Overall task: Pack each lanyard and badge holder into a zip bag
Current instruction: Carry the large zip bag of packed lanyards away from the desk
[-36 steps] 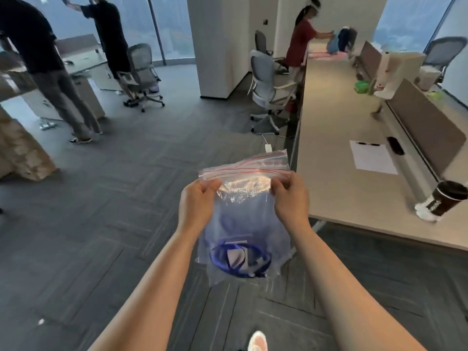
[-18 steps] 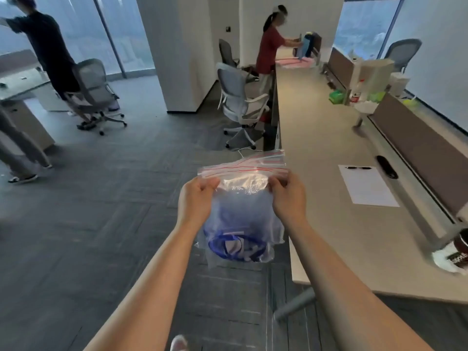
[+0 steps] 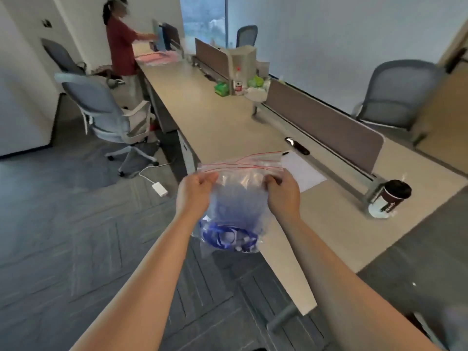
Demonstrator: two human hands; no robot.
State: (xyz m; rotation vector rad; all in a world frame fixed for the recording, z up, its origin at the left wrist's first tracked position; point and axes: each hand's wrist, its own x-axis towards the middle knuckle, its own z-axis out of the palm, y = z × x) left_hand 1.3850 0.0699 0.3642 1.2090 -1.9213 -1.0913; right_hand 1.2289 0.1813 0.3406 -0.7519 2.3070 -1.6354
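Down in the zip bag (image 3: 240, 198) the blue lanyard (image 3: 222, 235) is a smeared tangle, and the badge holder can't be picked out among the pale blurs. Fingertips of the left hand (image 3: 195, 196) and the right hand (image 3: 283, 196) fold into the plastic, out of sight. Red-lined seal pressed closed or not? Can't tell. The bag and right hand cover part of the white sheet (image 3: 304, 171) on the desk (image 3: 228, 127). Lettering on the dark cup (image 3: 391, 198) is unreadable. Both forearms run off the bottom edge
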